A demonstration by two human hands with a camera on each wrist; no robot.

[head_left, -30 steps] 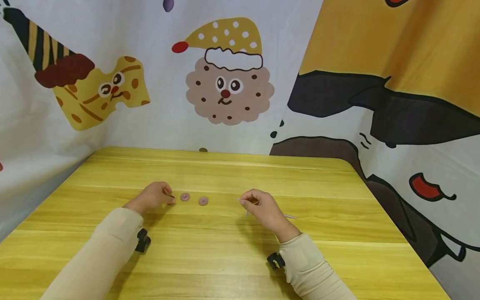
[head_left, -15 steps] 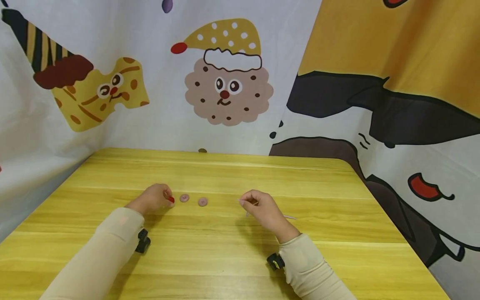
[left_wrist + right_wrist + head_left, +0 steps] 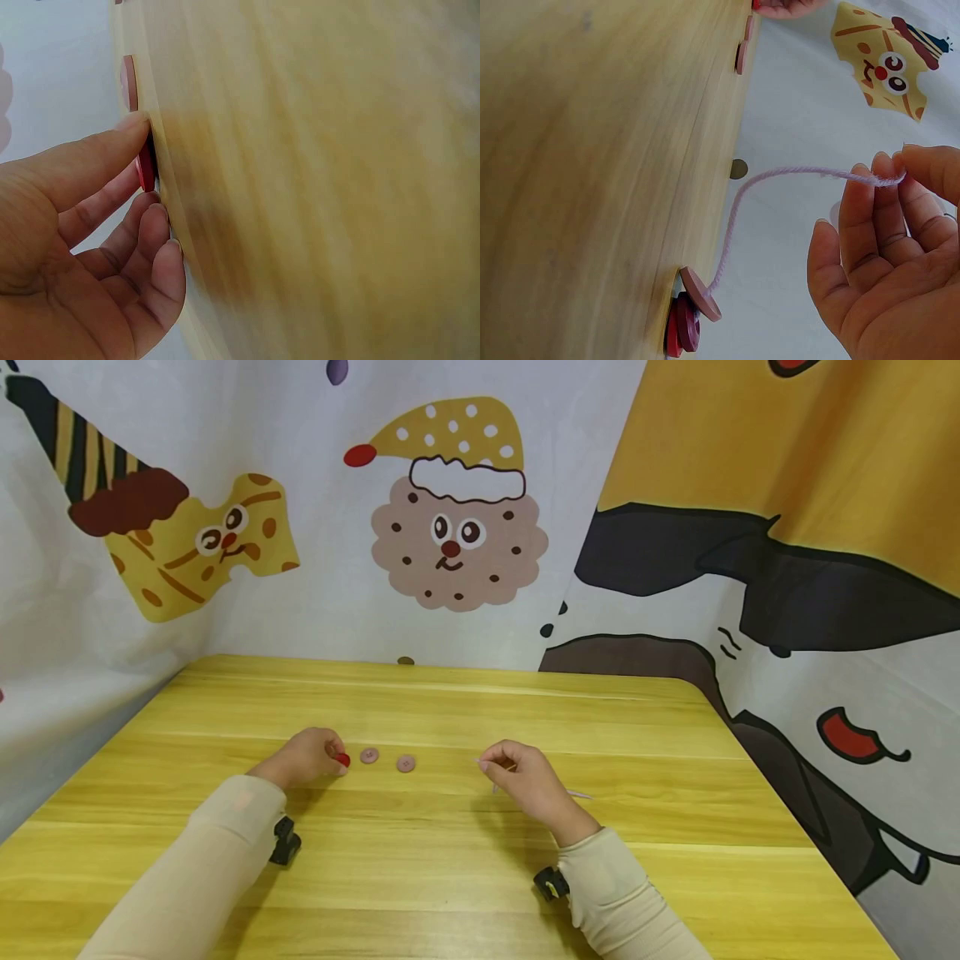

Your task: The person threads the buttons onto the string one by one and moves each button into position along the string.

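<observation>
My left hand (image 3: 303,753) pinches a red button (image 3: 342,759) between thumb and fingers low over the wooden table. In the left wrist view the red button (image 3: 146,169) shows edge-on, partly hidden by the thumb. Just right of it lie two pinkish-brown buttons, one (image 3: 369,756) nearer and another (image 3: 406,763) farther. My right hand (image 3: 528,779) holds up the end of a lilac yarn cord (image 3: 787,171) at its fingertips. The cord curves down to a tilted pink button (image 3: 701,294), which leans on a maroon button (image 3: 689,322) and a red one (image 3: 673,328).
The wooden table (image 3: 420,860) has its far edge against a white curtain (image 3: 315,627) printed with cartoon figures. A piece of the cord (image 3: 580,793) lies right of my right wrist. A dark camera (image 3: 285,842) is strapped to my left wrist, another (image 3: 551,882) to my right.
The red button in my left hand has turned from a dark edge to show its red face, and that hand has dipped slightly. My right hand stays in place with the cord.
</observation>
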